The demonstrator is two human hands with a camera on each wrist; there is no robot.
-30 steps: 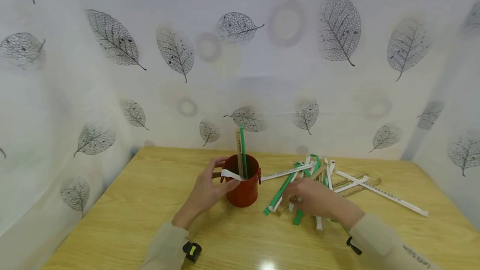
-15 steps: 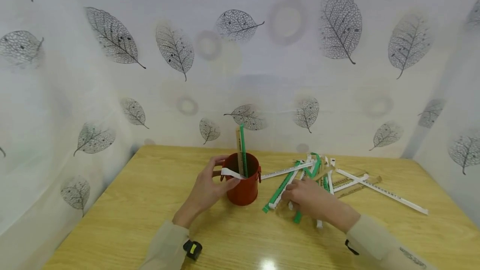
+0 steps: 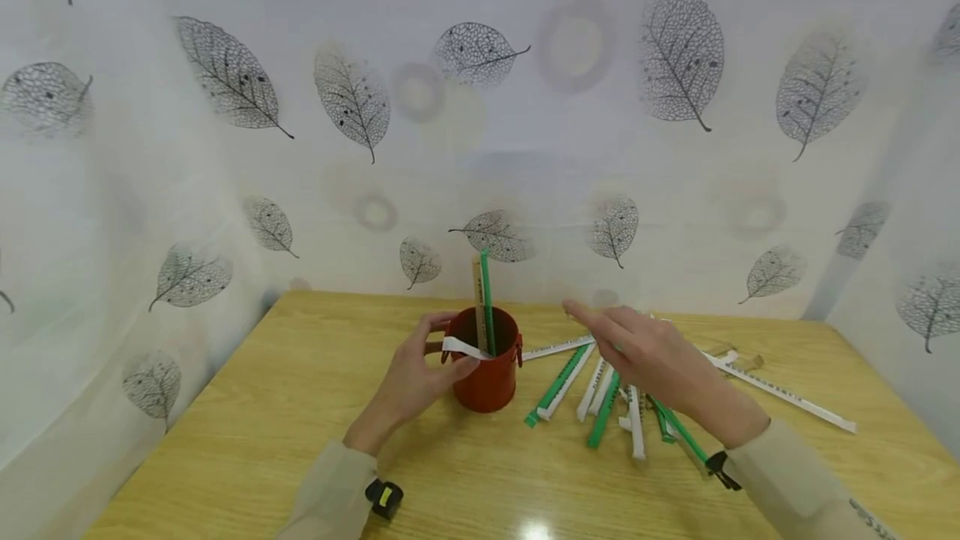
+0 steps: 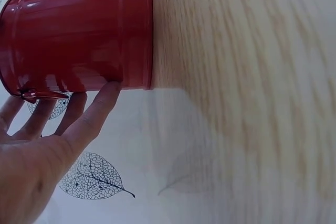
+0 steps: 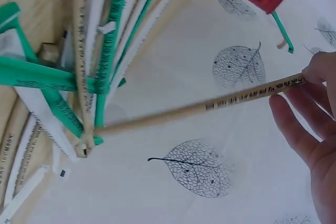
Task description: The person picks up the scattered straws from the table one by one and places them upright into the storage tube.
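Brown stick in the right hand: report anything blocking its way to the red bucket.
Nothing visible stands up between the brown stick and red bucket; a white stick and a green stick just lie low on the table there.

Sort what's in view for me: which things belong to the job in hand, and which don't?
Likely in the job:
glossy red cylindrical bucket, held by the left hand
slim brown printed stick, pinched by the right hand
loose pile of slim green, white and brown sticks

Likely just surroundings:
yellow wood-grain table
pale leaf-printed cloth backdrop
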